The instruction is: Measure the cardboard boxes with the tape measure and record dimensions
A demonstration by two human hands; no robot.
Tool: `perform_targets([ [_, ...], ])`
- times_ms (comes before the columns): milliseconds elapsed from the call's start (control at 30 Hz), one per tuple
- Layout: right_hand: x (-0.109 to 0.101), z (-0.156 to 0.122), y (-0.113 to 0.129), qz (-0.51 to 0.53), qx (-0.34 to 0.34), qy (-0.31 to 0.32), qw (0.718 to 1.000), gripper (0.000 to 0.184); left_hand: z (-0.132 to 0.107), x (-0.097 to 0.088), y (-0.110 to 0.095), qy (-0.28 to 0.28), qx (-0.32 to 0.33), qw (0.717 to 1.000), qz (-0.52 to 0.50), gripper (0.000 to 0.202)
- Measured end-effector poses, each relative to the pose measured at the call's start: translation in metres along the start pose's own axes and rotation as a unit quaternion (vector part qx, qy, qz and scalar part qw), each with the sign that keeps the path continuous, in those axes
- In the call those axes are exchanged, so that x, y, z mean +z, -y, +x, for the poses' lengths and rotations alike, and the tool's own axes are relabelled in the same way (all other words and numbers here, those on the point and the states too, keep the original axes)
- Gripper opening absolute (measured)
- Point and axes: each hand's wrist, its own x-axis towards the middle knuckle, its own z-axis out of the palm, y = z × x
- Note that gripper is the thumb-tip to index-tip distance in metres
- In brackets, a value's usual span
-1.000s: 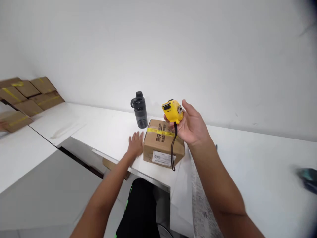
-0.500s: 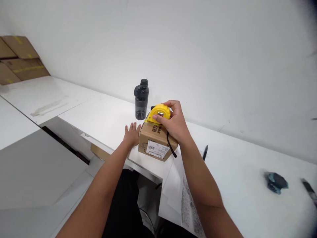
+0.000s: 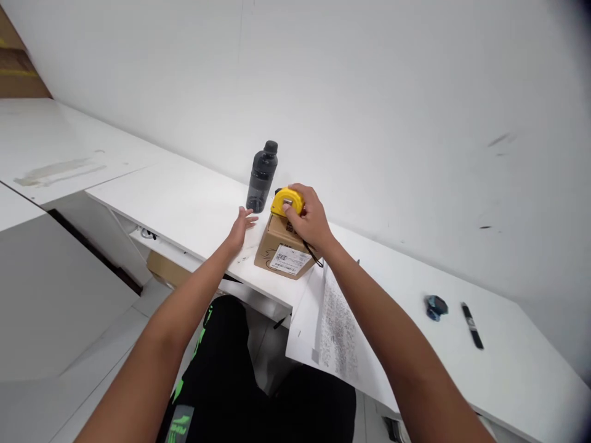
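My right hand [image 3: 310, 216] is closed around a yellow tape measure [image 3: 283, 201], its thumb on the front of the case. The tape measure is over the top of a small cardboard box [image 3: 268, 246], and a black wrist strap hangs down from it. A white printed label [image 3: 290, 259] covers part of the box's front. Left of the box, my left hand [image 3: 241, 227] is open with fingers apart, holding nothing. A dark shaker bottle [image 3: 262, 175] stands upright just behind that hand; whether the fingertips touch it I cannot tell.
Sheets of printed paper [image 3: 339, 329] lie over the table's front edge, partly under my right forearm. Further right on the white table [image 3: 397, 271] are a small dark blue object [image 3: 435, 306] and a black marker-like item [image 3: 471, 326]. Cardboard cartons [image 3: 16, 67] are stacked at far left.
The view has shifted to the right. My left hand has lifted off the tabletop and turned on its side near the bottle. My right hand keeps the tape measure at the box's top.
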Motion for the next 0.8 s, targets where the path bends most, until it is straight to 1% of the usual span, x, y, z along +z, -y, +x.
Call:
perform_targets([
  [67,0.001,0.0,0.001,-0.003,-0.01,-0.001,1.0,0.04,-0.013,-0.003,-0.022,0.045,0.029,0.993,-0.107,0.069],
  [133,0.001,0.0,0.001,-0.002,-0.007,-0.005,1.0,0.04,-0.028,0.001,-0.042,0.091,0.086,0.975,-0.185,0.07],
  [167,0.001,0.0,0.0,-0.001,-0.003,-0.006,1.0,0.04,-0.034,0.005,-0.05,0.097,0.116,0.968,-0.201,0.075],
  [233,0.001,-0.001,0.0,0.001,0.003,-0.005,1.0,0.039,-0.045,0.015,-0.059,0.076,0.153,0.961,-0.218,0.084],
  [333,0.002,-0.001,0.001,0.014,0.006,0.002,1.0,0.04,-0.05,0.029,-0.06,0.02,0.166,0.959,-0.229,0.075],
  [467,0.002,-0.001,0.006,0.016,0.013,0.008,1.0,0.047,-0.049,0.035,-0.054,-0.026,0.161,0.966,-0.202,0.071],
  [567,0.001,-0.001,0.008,0.008,0.03,0.006,1.0,0.048,-0.05,0.035,-0.052,-0.048,0.141,0.971,-0.186,0.071],
  [733,-0.002,0.001,0.008,0.004,0.053,0.011,0.999,0.071,-0.051,0.036,-0.054,-0.072,0.136,0.975,-0.162,0.068],
  [800,-0.002,0.001,0.007,0.005,0.051,0.013,0.999,0.07,-0.051,0.038,-0.054,-0.082,0.129,0.976,-0.155,0.067],
])
